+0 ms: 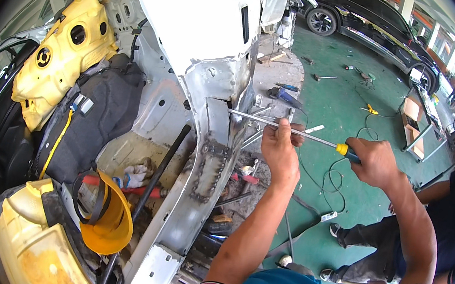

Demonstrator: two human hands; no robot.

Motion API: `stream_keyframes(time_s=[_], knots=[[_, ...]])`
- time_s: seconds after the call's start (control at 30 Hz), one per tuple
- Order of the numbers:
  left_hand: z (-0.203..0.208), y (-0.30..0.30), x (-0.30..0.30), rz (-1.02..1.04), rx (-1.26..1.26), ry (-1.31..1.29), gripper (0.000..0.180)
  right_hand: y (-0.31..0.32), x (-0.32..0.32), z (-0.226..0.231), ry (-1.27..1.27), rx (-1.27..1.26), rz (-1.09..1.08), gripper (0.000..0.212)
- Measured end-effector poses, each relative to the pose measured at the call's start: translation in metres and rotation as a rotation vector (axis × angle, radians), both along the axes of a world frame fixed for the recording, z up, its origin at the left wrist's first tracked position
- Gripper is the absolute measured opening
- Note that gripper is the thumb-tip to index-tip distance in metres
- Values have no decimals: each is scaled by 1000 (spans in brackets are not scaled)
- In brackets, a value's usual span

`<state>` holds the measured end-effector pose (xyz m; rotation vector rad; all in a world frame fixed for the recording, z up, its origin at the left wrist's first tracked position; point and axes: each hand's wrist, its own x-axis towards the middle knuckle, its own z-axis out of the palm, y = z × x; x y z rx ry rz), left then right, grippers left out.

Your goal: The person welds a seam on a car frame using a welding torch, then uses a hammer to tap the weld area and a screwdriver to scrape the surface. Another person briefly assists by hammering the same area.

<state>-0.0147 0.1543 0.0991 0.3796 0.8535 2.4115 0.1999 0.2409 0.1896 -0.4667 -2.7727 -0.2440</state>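
My left hand [280,149] pinches the long steel shaft of a screwdriver [292,131] near its middle. My right hand [375,162] grips the yellow and blue handle at the far end. The shaft's tip rests against the bare, welded metal pillar [213,140] of a stripped white car body, near a gap in the panel. Both forearms come in from the lower edge.
A yellow face shield [110,221] and a rag [137,175] lie inside the body shell beside a black bar [157,170]. Yellow foam parts [60,57] sit at left. Tools and cables lie on the green floor [339,76]. Another person [434,227] crouches at right. A black car [370,17] stands behind.
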Motion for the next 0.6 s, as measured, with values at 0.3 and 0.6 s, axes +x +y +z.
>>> stream_keyframes(time_s=[0.3,0.6], knots=[[5,-5,1,-20,7,-17,24,-33,-8,7,44,83,-186,35],[-4,10,1,30,14,21,17,25,-14,-12,28,61,-98,35]])
